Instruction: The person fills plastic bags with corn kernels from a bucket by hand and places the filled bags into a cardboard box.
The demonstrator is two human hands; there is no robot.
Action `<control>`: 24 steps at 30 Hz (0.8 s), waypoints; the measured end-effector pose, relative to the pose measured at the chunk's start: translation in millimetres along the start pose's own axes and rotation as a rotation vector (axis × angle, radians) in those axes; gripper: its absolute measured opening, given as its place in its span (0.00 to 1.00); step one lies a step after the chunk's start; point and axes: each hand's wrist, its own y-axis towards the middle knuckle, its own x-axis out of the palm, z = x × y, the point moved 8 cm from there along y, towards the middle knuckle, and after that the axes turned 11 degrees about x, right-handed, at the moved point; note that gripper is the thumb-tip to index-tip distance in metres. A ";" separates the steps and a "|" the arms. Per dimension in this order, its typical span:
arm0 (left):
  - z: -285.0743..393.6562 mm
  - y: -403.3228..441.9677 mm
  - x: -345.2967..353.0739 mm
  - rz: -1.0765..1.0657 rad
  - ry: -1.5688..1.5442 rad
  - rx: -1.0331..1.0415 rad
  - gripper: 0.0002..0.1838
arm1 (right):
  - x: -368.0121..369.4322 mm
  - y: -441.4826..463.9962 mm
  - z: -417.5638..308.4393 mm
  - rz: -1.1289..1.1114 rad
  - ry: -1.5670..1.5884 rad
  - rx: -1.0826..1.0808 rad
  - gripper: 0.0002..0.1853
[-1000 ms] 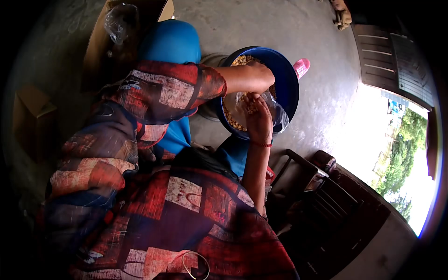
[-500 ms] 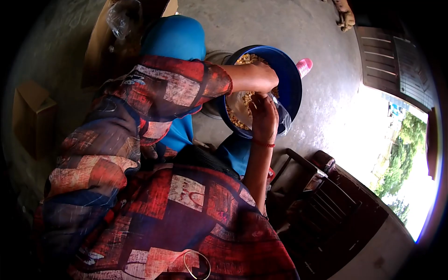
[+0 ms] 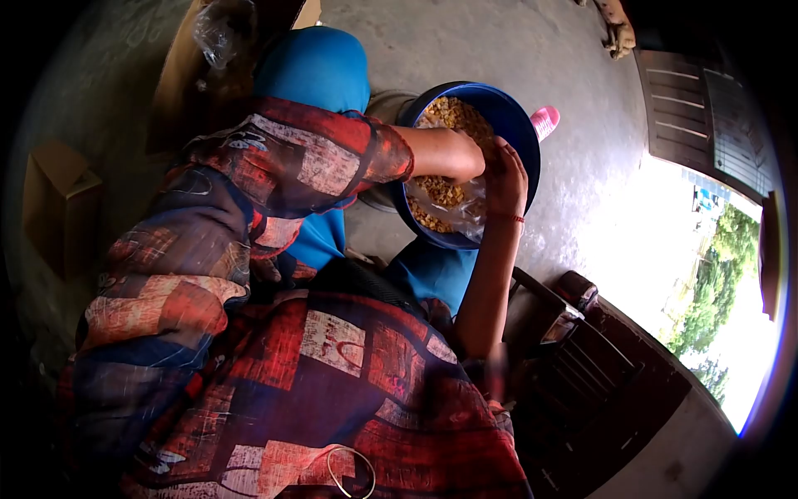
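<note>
A round blue bucket [image 3: 517,126] holds loose yellow-brown pieces [image 3: 455,111]. Inside it, a clear plastic bag [image 3: 470,209] with some of the same pieces lies partly beneath my hands. My left hand [image 3: 462,156] reaches in from the left, bent down over the bag, with its fingers hidden. Beside it, my right hand [image 3: 505,180], a red band at its wrist, is at the bucket's right inner side. Its fingers are bent and close together; what they grip is hidden.
My blue-clothed knee [image 3: 312,70] is left of the bucket, near an open cardboard box [image 3: 173,76] with clear plastic [image 3: 223,35]. A smaller box [image 3: 66,198] stands far left. Beyond the bucket is a pink shoe [image 3: 544,122]; dark furniture [image 3: 582,358] stands lower right.
My right hand has moved right, from the bag's near side to the bucket's right side. My left hand has shifted slightly left and down. The bag lies lower, and more pieces show.
</note>
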 end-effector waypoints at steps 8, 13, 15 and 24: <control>2.2 -2.6 0.7 -0.041 -0.014 -0.013 0.11 | -16.9 87.0 17.2 0.026 -0.709 -0.203 0.16; 1.4 -3.3 1.1 -0.036 -0.051 -0.063 0.11 | 42.0 87.3 26.7 -0.117 -0.910 -0.067 0.19; 0.0 -3.0 2.4 -0.042 -0.050 -0.092 0.12 | 51.0 92.4 25.7 -0.162 -0.966 -0.198 0.21; 2.1 -9.3 1.2 -0.065 -0.072 -0.091 0.12 | 33.8 67.2 36.6 -0.191 -0.179 0.174 0.09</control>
